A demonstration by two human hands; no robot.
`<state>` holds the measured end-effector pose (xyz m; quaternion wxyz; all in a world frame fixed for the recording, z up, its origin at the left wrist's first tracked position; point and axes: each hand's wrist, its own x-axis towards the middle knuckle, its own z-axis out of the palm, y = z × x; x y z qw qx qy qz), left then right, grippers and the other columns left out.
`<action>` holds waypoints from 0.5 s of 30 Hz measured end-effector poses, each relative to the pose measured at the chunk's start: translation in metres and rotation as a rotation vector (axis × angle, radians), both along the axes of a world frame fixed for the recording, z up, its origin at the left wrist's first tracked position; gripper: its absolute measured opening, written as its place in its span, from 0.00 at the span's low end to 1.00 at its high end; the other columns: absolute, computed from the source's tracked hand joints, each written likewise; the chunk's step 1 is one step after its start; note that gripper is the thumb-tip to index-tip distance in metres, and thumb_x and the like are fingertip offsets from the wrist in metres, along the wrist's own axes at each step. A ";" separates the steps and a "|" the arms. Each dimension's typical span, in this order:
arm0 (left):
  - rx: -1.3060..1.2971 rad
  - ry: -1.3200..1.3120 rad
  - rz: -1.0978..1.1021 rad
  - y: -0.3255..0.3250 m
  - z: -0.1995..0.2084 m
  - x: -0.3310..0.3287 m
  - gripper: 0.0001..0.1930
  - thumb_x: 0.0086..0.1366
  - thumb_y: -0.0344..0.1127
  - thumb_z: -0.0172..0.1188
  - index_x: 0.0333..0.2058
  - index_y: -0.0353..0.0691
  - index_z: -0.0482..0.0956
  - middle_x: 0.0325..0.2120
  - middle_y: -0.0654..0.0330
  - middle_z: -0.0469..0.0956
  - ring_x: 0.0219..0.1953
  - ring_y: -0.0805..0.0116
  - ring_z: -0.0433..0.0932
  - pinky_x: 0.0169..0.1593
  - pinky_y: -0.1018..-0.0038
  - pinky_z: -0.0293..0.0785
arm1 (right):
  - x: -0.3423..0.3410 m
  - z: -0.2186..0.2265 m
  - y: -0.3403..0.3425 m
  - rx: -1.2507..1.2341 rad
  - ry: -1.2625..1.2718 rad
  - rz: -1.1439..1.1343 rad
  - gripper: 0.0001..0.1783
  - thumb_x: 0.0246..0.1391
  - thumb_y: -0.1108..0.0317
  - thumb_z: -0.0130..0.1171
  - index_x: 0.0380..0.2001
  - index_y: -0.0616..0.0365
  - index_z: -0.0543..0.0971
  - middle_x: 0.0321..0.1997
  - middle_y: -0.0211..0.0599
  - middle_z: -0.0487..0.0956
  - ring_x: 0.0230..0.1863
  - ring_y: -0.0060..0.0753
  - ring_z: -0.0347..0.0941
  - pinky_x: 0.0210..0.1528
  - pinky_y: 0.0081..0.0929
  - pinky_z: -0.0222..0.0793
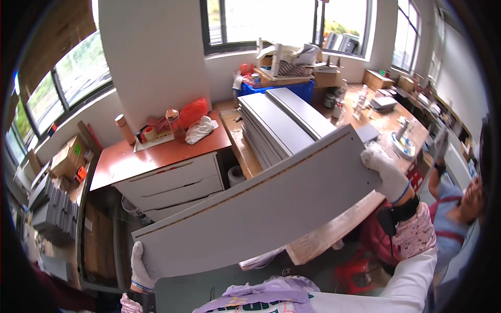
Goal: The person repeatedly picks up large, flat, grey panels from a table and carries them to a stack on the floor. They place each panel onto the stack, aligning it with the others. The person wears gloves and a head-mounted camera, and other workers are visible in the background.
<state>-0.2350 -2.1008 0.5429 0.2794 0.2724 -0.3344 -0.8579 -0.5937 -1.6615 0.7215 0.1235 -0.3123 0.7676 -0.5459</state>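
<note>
A long grey board (255,208) with a narrow brown groove along its upper edge is held up in front of me, tilted with its right end higher. Small dark holes show near that right end. My left hand (140,267), in a white knit glove, is closed on the board's lower left end. At the upper right end, my right hand (385,172), gloved the same way, grips the edge; some fingers of both hands are hidden behind the board. Just beyond it lies a stack of similar grey panels (279,112) on a wooden table.
At the left stands a drawer cabinet (169,185) with a red-brown top carrying a jar, tape and a cloth. Further left, grey pieces (55,211) are piled on a bench. A blue crate (305,94) sits behind the stack. Another person (451,214) is close by at the right.
</note>
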 end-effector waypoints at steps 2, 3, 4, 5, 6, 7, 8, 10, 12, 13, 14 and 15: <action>0.016 -0.046 -0.122 -0.022 0.002 0.004 0.22 0.65 0.49 0.52 0.48 0.38 0.72 0.43 0.55 0.77 0.44 0.58 0.77 0.47 0.62 0.77 | 0.062 -0.026 0.011 -0.143 -0.214 -0.088 0.13 0.59 0.66 0.46 0.43 0.59 0.74 0.38 0.29 0.76 0.39 0.19 0.73 0.42 0.18 0.69; 0.034 -0.082 -0.181 -0.038 -0.010 0.008 0.22 0.65 0.49 0.52 0.49 0.37 0.72 0.44 0.54 0.77 0.45 0.57 0.77 0.48 0.61 0.77 | 0.097 -0.034 0.015 -0.232 -0.396 -0.176 0.16 0.59 0.66 0.46 0.49 0.60 0.72 0.42 0.31 0.76 0.42 0.21 0.73 0.45 0.19 0.69; 0.034 -0.109 -0.235 -0.048 -0.013 0.016 0.23 0.65 0.49 0.52 0.50 0.37 0.72 0.44 0.53 0.77 0.45 0.56 0.77 0.48 0.60 0.76 | 0.130 -0.042 0.015 -0.343 -0.587 -0.257 0.21 0.59 0.66 0.46 0.54 0.61 0.69 0.46 0.33 0.76 0.45 0.23 0.73 0.47 0.20 0.69; 0.033 -0.137 -0.297 -0.057 -0.017 0.022 0.23 0.65 0.50 0.51 0.50 0.37 0.71 0.44 0.53 0.77 0.45 0.56 0.77 0.48 0.60 0.76 | 0.154 -0.055 0.020 -0.416 -0.637 -0.208 0.30 0.58 0.65 0.47 0.64 0.61 0.59 0.57 0.37 0.71 0.54 0.27 0.70 0.54 0.24 0.66; 0.037 -0.165 -0.378 -0.065 -0.020 0.022 0.24 0.65 0.50 0.51 0.50 0.37 0.71 0.45 0.52 0.76 0.45 0.55 0.77 0.48 0.59 0.76 | 0.183 -0.065 0.025 -0.457 -0.638 -0.200 0.35 0.59 0.65 0.47 0.67 0.61 0.52 0.63 0.38 0.64 0.60 0.29 0.64 0.60 0.25 0.60; 0.009 -0.191 -0.440 -0.060 -0.018 0.018 0.25 0.64 0.51 0.51 0.52 0.37 0.70 0.46 0.51 0.76 0.46 0.54 0.77 0.49 0.58 0.76 | 0.211 -0.074 0.035 -0.437 -0.645 -0.248 0.35 0.59 0.64 0.48 0.67 0.61 0.51 0.64 0.38 0.64 0.61 0.28 0.63 0.61 0.25 0.59; -0.014 -0.183 -0.498 -0.069 -0.030 0.019 0.26 0.64 0.52 0.52 0.52 0.37 0.70 0.47 0.51 0.75 0.48 0.54 0.76 0.49 0.59 0.75 | 0.240 -0.087 0.045 -0.436 -0.665 -0.287 0.36 0.60 0.63 0.49 0.67 0.60 0.50 0.64 0.37 0.63 0.61 0.27 0.62 0.61 0.24 0.58; -0.120 -0.203 -0.650 -0.063 -0.032 0.014 0.26 0.64 0.52 0.53 0.54 0.41 0.69 0.50 0.54 0.74 0.50 0.56 0.75 0.52 0.58 0.73 | 0.300 -0.110 0.065 -0.375 -0.667 -0.451 0.37 0.60 0.60 0.50 0.68 0.59 0.49 0.65 0.35 0.62 0.61 0.24 0.61 0.61 0.24 0.56; -0.202 -0.438 -0.763 -0.055 -0.026 0.014 0.32 0.61 0.57 0.53 0.58 0.42 0.65 0.55 0.54 0.68 0.54 0.56 0.69 0.56 0.59 0.67 | 0.359 -0.134 0.091 -0.312 -0.732 -0.589 0.41 0.60 0.54 0.52 0.69 0.57 0.47 0.62 0.35 0.65 0.59 0.22 0.62 0.60 0.22 0.58; -0.259 -0.541 -0.815 -0.051 -0.023 0.012 0.35 0.60 0.59 0.53 0.59 0.42 0.63 0.57 0.55 0.65 0.57 0.55 0.65 0.58 0.60 0.64 | 0.393 -0.133 0.093 -0.365 -0.731 -0.700 0.36 0.60 0.57 0.52 0.67 0.56 0.54 0.56 0.32 0.71 0.55 0.22 0.67 0.56 0.23 0.63; -0.329 -0.632 -0.864 -0.042 -0.021 0.005 0.38 0.59 0.62 0.54 0.61 0.42 0.61 0.60 0.55 0.62 0.59 0.55 0.62 0.60 0.61 0.61 | 0.428 -0.143 0.099 -0.357 -0.729 -0.789 0.38 0.59 0.53 0.54 0.67 0.55 0.54 0.57 0.32 0.70 0.55 0.22 0.66 0.56 0.23 0.62; -0.353 -0.605 -0.961 -0.030 -0.021 -0.007 0.39 0.57 0.59 0.57 0.62 0.42 0.60 0.60 0.54 0.62 0.59 0.56 0.62 0.60 0.61 0.61 | 0.458 -0.155 0.110 -0.336 -0.754 -0.886 0.40 0.57 0.50 0.55 0.67 0.54 0.55 0.58 0.32 0.69 0.55 0.21 0.65 0.56 0.22 0.61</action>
